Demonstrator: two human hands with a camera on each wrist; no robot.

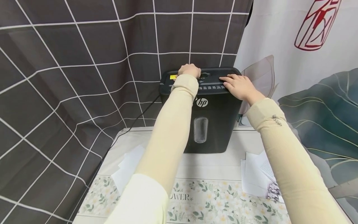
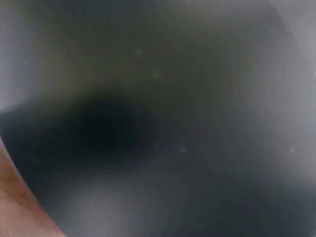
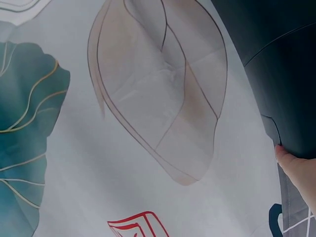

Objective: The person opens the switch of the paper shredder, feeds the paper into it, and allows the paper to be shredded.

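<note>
A black paper shredder (image 1: 212, 124) with an hp logo and a small clear window stands upright against the curtain. My left hand (image 1: 190, 70) is bent over the left part of its top, beside a yellow label (image 1: 173, 77); its fingertips are hidden from the head view. In the left wrist view there is only a dark blurred surface (image 2: 197, 123) and a bit of skin at the lower left corner. My right hand (image 1: 240, 86) rests on the right end of the top with its fingers extended. The right wrist view shows a digit touching the shredder's edge (image 3: 276, 98).
White paper sheets (image 1: 131, 163) lie left of the shredder, partly behind my left arm. Printed papers (image 1: 254, 174) lie at the right. A black cord (image 1: 137, 118) runs down the left side. Behind hang a dark grid curtain (image 1: 98, 43) and a white patterned cloth (image 1: 268, 34).
</note>
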